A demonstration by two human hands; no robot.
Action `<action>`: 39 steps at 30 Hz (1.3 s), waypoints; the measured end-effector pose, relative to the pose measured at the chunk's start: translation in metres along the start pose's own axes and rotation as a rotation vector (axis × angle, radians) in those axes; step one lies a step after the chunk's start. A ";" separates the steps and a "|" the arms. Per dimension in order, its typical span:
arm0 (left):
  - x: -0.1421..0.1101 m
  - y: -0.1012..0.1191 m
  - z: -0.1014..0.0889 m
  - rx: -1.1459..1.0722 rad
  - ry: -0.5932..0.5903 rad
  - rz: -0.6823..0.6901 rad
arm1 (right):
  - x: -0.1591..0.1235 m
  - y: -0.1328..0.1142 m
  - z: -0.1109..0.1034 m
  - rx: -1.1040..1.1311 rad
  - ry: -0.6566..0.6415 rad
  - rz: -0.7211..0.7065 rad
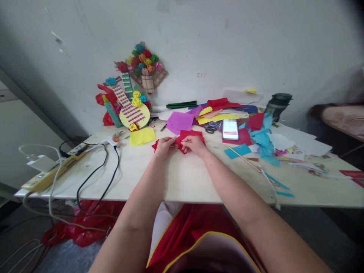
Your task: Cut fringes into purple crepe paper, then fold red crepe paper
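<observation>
Both hands meet over the middle of the table, pinching a small piece of red paper (179,141) between them. My left hand (165,147) is closed on its left side, thumb and fingers pressed together. From the right, my right hand (192,145) grips the same piece with bent fingers. Beneath and behind the hands lie more red paper pieces (191,133) with pointed corners; some of their outline is hidden by the fingers. A yellow paper sheet (142,136) rests to the left, and a purple sheet (180,121) lies just beyond the hands.
A phone (230,129), scissors (211,129) and blue scraps (238,151) lie to the right, with a wooden stick (243,158). Paper-flower crafts (134,113) and a glue bottle (112,112) stand back left. A yellow power strip (57,168) with cables occupies the left edge. A dark bottle (278,106) stands back right.
</observation>
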State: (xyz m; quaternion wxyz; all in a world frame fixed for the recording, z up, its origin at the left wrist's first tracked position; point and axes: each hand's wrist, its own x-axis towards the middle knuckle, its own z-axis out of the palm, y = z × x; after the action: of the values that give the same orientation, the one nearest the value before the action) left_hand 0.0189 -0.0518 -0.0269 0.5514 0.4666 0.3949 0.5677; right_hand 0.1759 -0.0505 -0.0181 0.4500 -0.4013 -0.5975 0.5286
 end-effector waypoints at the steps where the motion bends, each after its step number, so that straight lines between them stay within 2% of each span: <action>1: 0.000 0.000 0.000 0.004 0.002 0.006 | 0.000 0.000 0.000 0.001 -0.001 -0.002; 6: 0.004 0.004 -0.001 -0.100 0.044 -0.034 | 0.000 -0.001 -0.001 0.018 -0.001 -0.009; 10: 0.006 0.007 -0.006 -0.202 0.012 -0.037 | 0.001 0.001 -0.005 0.065 -0.001 -0.013; 17: 0.002 0.004 -0.011 -0.107 -0.019 0.100 | 0.003 0.002 -0.007 0.091 -0.014 -0.002; 24: 0.007 -0.002 -0.017 -0.088 -0.027 0.116 | 0.003 0.003 -0.006 0.094 -0.017 -0.010; 30: 0.008 -0.002 -0.018 -0.092 -0.007 0.108 | 0.002 0.002 -0.005 0.096 -0.012 0.007; 35: 0.006 0.003 -0.012 -0.159 0.017 0.044 | 0.001 0.001 -0.004 0.094 0.006 0.011; 39: 0.003 0.002 -0.005 -0.121 -0.025 0.004 | 0.001 0.000 -0.004 0.089 0.020 0.013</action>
State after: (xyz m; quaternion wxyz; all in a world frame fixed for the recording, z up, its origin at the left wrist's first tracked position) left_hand 0.0141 -0.0487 -0.0254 0.5826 0.4400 0.3520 0.5857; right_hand 0.1790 -0.0485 -0.0180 0.4700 -0.3899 -0.5661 0.5536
